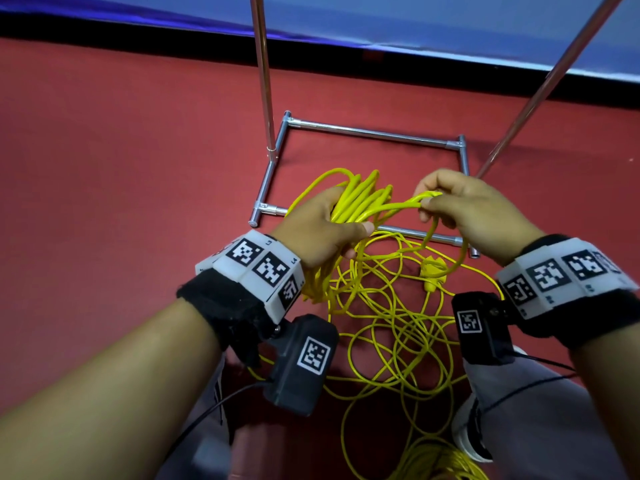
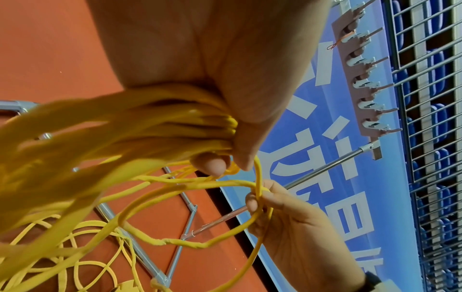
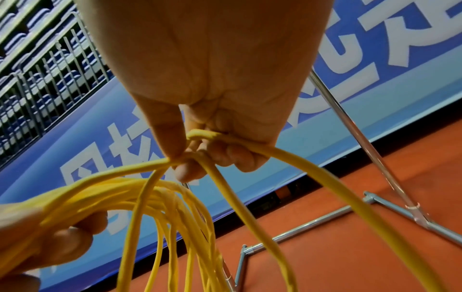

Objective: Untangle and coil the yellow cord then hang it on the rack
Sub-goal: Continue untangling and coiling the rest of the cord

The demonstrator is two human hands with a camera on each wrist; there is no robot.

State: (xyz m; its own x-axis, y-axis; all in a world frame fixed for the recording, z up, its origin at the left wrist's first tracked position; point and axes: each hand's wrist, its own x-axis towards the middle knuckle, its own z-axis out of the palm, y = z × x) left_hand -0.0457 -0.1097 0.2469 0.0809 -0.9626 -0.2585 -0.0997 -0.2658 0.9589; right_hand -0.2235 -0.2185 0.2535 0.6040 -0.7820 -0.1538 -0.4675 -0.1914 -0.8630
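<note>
My left hand (image 1: 329, 223) grips a bundle of several coiled loops of the yellow cord (image 1: 360, 199), thumb pressed across them; the same bundle (image 2: 160, 126) fills the left wrist view. My right hand (image 1: 450, 206) pinches one strand of the cord (image 3: 200, 136) between thumb and forefinger, just right of the bundle. From there the strand hangs down in a loop. The rest of the cord (image 1: 391, 327) lies tangled on the red floor below my hands, with its yellow plug (image 1: 433, 271) among the loops. The chrome rack's base frame (image 1: 374, 133) stands just beyond my hands.
Two chrome uprights (image 1: 263, 74) (image 1: 540, 81) rise from the rack's base. The rack's top bar with a row of hooks (image 2: 362, 83) shows in the left wrist view. A blue banner wall (image 1: 415, 19) runs behind. My grey-trousered legs (image 1: 540, 417) and a shoe are at the bottom.
</note>
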